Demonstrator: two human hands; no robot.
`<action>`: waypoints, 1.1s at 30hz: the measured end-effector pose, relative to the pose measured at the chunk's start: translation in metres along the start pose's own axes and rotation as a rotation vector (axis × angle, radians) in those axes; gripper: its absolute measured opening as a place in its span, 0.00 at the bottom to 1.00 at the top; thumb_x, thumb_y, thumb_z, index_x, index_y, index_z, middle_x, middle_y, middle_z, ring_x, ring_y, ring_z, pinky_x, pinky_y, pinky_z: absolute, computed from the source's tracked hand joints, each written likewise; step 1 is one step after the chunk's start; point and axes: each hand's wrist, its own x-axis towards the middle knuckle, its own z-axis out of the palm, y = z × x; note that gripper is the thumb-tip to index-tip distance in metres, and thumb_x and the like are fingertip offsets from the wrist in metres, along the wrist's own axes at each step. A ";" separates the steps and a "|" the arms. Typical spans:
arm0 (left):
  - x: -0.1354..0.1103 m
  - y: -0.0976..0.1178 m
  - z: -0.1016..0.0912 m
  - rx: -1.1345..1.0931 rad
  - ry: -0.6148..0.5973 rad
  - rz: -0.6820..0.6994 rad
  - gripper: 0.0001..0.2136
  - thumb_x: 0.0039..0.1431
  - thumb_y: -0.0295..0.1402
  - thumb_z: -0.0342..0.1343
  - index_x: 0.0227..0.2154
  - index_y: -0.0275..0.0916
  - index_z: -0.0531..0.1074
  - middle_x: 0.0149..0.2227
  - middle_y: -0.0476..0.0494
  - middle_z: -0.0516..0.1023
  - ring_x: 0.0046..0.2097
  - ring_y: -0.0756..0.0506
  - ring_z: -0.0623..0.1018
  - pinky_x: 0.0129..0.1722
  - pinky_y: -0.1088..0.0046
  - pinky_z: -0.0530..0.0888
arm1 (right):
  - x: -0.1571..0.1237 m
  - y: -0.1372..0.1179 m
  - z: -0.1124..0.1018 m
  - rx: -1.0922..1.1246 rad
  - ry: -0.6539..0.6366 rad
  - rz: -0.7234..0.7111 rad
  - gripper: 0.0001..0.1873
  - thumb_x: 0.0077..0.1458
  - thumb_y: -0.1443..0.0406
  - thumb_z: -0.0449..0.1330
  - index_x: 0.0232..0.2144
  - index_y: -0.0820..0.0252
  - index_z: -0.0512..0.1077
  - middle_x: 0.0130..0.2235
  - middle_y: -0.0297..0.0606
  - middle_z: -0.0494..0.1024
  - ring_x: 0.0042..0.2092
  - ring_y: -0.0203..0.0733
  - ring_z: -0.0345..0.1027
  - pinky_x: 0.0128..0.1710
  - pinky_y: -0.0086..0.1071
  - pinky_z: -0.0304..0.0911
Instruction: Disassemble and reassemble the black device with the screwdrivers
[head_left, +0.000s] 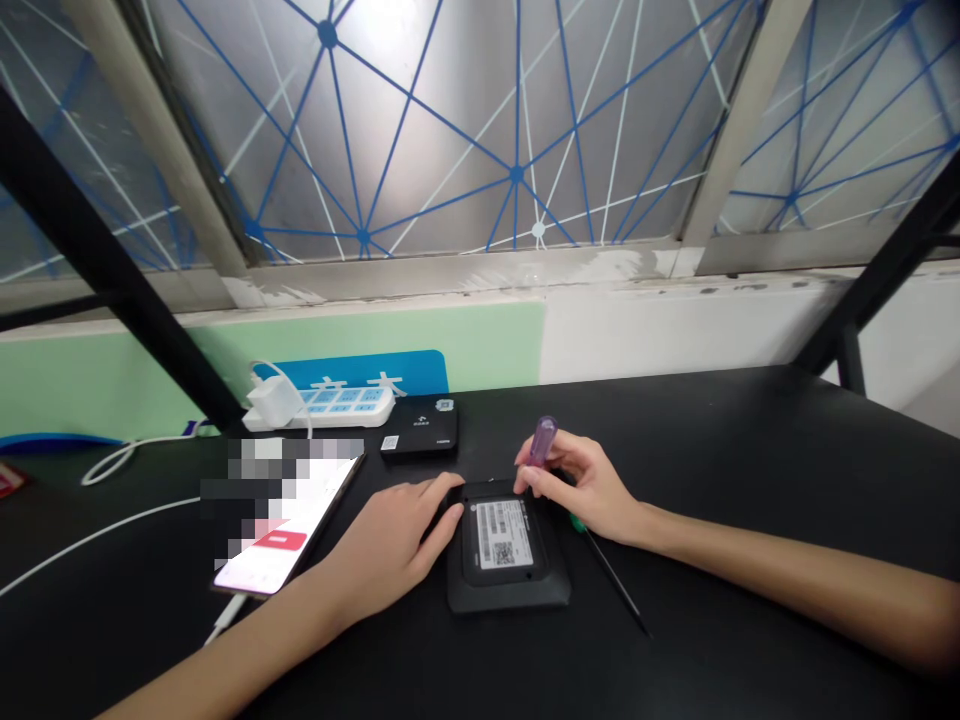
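A person's left hand [390, 540] lies on a tabletop [750, 450], its grip spread and its fingertips [448, 484] against the upper left corner of a flat black device [510, 596], an arrangement that appears to keep the device from sliding. The device sits label-up between the two hands, its white label [502, 535] with a QR code facing the ceiling. The right hand [581, 490] comes in from the other side, its grip closed on what appears to be a screwdriver [543, 441], pinching the purple handle among the fingers so that the thin black shaft [615, 582] angles away from the device. A second black unit [418, 425] lies just beyond, near a white power strip [319, 408] with a white charger [270, 400] plugged into it. To the left, a smartphone [285, 522], its screen pixelated, lies within easy view, with a white cable [225, 618] at its lower end. The black tabletop runs up to a wall painted in bands of pale green [480, 345] and white [675, 335], where a blue sign [360, 372] stands behind the power strip. Above, black metal bars [97, 240] cross a frosted window [517, 120] marked with a web of blue and white lines.
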 end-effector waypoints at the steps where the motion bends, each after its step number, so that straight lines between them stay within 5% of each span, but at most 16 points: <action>1: 0.000 0.000 0.000 -0.001 0.001 0.000 0.16 0.72 0.39 0.38 0.55 0.43 0.63 0.40 0.43 0.79 0.40 0.40 0.79 0.40 0.64 0.73 | 0.000 0.000 0.000 -0.004 0.002 0.001 0.10 0.61 0.59 0.61 0.37 0.61 0.70 0.31 0.39 0.78 0.30 0.37 0.69 0.32 0.33 0.67; 33: -0.001 0.000 -0.002 -0.001 0.009 0.002 0.16 0.72 0.39 0.38 0.55 0.42 0.63 0.40 0.43 0.79 0.40 0.41 0.80 0.41 0.64 0.74 | 0.000 -0.004 -0.002 0.024 -0.042 0.002 0.09 0.61 0.60 0.61 0.36 0.60 0.68 0.32 0.37 0.77 0.28 0.34 0.64 0.33 0.32 0.64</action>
